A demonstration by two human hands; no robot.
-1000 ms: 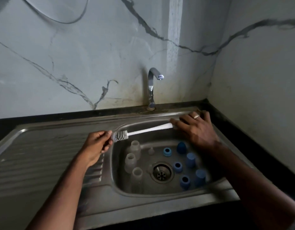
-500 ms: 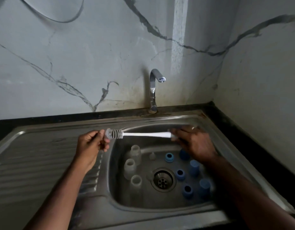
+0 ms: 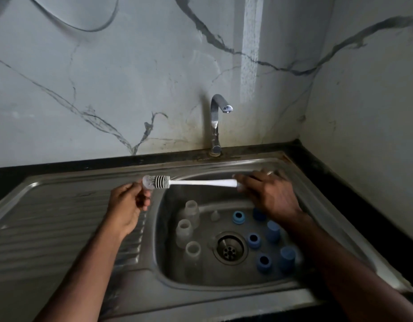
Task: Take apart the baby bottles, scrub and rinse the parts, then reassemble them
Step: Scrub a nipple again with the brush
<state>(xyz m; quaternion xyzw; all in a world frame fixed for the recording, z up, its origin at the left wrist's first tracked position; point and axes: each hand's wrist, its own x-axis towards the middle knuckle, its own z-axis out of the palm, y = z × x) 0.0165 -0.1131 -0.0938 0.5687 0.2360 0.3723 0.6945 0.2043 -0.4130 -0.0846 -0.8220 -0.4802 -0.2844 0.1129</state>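
My left hand point(image 3: 128, 205) pinches a small clear bottle part point(image 3: 145, 181) above the sink's left rim. The bristled head of a white bottle brush point(image 3: 162, 181) is pushed into that part. My right hand point(image 3: 270, 194) grips the far end of the brush handle point(image 3: 200, 182), which lies level across the basin. Three clear bottles point(image 3: 184, 231) stand upright in the basin left of the drain point(image 3: 229, 249). A clear nipple point(image 3: 214, 216) sits behind the drain. Blue rings point(image 3: 253, 240) and blue caps point(image 3: 287, 257) stand to its right.
The steel sink point(image 3: 168, 284) has a ribbed draining board point(image 3: 61, 228) on its left. A chrome tap point(image 3: 218, 122) rises behind the basin with no water running. Marble walls close in at the back and right, above a dark counter edge point(image 3: 354, 194).
The brush has tipped from slanted to level and slid left, its head going further into the clear part in my left hand. My right hand followed the handle.
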